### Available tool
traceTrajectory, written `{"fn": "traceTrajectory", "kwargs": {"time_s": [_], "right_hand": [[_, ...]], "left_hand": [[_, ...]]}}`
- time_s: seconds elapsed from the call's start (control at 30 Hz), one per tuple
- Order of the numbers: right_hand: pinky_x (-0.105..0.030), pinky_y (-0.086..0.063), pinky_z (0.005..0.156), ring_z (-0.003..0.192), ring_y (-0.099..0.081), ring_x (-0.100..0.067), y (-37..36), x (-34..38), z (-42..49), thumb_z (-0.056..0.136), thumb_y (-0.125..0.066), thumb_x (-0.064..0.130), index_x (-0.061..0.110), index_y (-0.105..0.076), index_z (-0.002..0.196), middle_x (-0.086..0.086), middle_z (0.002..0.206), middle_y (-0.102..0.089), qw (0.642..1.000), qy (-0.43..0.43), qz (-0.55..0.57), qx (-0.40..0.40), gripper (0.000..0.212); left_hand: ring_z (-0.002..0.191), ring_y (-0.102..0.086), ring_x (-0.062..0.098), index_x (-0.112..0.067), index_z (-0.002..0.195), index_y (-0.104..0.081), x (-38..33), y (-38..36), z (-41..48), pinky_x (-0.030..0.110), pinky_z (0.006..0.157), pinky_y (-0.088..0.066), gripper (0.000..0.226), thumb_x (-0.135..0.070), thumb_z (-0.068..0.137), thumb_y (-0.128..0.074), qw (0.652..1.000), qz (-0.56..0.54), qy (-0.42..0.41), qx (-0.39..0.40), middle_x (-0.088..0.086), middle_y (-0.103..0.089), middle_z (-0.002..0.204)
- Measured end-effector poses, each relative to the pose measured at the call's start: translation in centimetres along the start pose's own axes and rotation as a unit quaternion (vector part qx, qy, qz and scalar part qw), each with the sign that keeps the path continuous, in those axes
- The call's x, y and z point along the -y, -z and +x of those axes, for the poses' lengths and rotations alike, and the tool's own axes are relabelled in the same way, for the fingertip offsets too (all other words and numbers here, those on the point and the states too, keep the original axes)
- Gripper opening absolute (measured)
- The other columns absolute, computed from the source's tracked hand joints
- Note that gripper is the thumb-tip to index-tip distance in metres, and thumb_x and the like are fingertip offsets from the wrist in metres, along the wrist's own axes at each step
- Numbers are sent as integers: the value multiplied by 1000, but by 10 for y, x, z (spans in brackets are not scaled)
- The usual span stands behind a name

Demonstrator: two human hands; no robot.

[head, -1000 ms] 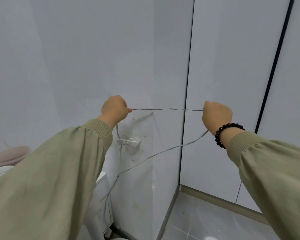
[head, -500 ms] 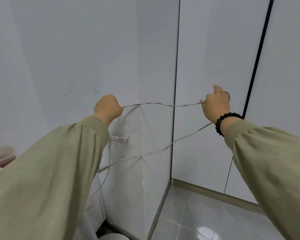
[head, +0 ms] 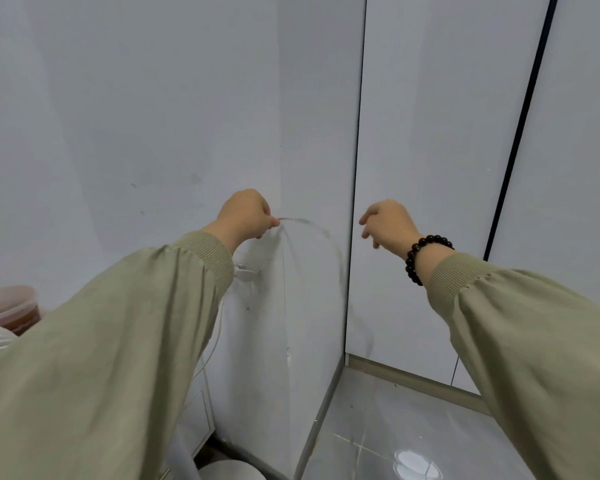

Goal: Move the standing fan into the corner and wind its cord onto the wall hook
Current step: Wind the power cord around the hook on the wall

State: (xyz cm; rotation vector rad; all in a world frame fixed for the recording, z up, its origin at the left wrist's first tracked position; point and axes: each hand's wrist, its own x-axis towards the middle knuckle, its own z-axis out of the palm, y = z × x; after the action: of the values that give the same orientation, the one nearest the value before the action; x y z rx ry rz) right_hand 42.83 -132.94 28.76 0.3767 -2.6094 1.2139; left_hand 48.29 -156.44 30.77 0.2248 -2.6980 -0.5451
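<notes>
Grey cord, motion-blurred, is pinched in the left grip just above the wall hook near the corner, while the right grip is held loosely curled, apparently around nothing.

Only one view is given, from a camera on the person's head. It looks forward and down into the wall corner from near. The floor shows low right. The left sleeve and the right sleeve enter from below.
</notes>
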Motion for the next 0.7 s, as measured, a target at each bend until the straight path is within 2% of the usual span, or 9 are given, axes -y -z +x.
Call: {"fn": "traceTrajectory", "kwargs": {"time_s": [0.1,0.17,0.23,0.3,0.37,0.43,0.5,0.6,0.7], "right_hand": [[-25,-42,54,62,-55,-18,-10,24,3,87,-38,4,10,-62,74,-6,69,-66,983,-56,166,52,28],[-25,-42,62,72,-57,-16,-19,33,0,92,-40,9,9,-63,84,-5,77,-66,979,-74,115,148,24],[-27,-41,74,87,-59,-16,-27,34,-6,95,-41,11,10,-60,107,-6,94,-66,969,-75,67,225,22],[-33,-35,92,101,-57,-17,-33,31,-11,95,-41,12,11,-55,118,-8,103,-65,939,-84,138,304,27],[-34,-36,92,90,-61,-17,-38,28,-13,95,-45,18,12,-57,109,-6,87,-67,905,-83,210,361,19],[-30,-45,75,56,-54,-16,-43,29,-12,99,-43,24,10,-57,88,-1,53,-52,887,-94,282,353,23],[-27,-46,57,39,-36,-12,-46,29,-9,101,-36,25,11,-49,74,4,41,-35,901,-108,303,291,33],[-25,-43,52,48,-36,-13,-39,20,-7,101,-34,19,13,-47,68,0,52,-39,939,-102,242,221,35],[-27,-47,57,54,-47,-15,-37,14,-7,99,-36,14,9,-54,74,-5,65,-50,946,-109,184,243,31]], "left_hand": [[50,-49,11,-14,50,-54,-7,-8,-3,23,54,-39,37,-27,82,-69,999,25,-28,25,0,-57,53],[52,-49,10,-11,53,-58,-8,-12,-4,22,52,-38,35,-28,82,-69,999,-6,-38,20,-1,-57,54],[54,-49,9,-5,62,-66,-10,-12,-4,20,53,-38,29,-27,81,-69,998,-39,-50,13,-1,-58,55],[53,-48,8,-3,68,-69,-10,-9,-2,19,52,-37,27,-26,81,-70,997,-46,-66,16,-2,-58,55],[50,-46,5,-4,67,-69,-10,-6,-2,16,50,-36,26,-27,81,-70,996,-38,-83,22,-3,-58,55],[46,-45,3,-7,69,-69,-6,-5,-2,10,46,-35,24,-27,82,-69,994,-46,-94,39,-4,-60,57],[52,-47,3,-8,75,-69,3,-1,-2,9,47,-35,21,-26,86,-64,992,-28,-96,77,-3,-61,63],[77,-55,15,-12,81,-69,31,5,-2,18,66,-42,16,-18,90,-57,985,54,-80,145,1,-66,81],[93,-59,18,-12,86,-73,50,7,-1,29,84,-46,15,-11,89,-58,987,59,-77,130,4,-69,93]]}}
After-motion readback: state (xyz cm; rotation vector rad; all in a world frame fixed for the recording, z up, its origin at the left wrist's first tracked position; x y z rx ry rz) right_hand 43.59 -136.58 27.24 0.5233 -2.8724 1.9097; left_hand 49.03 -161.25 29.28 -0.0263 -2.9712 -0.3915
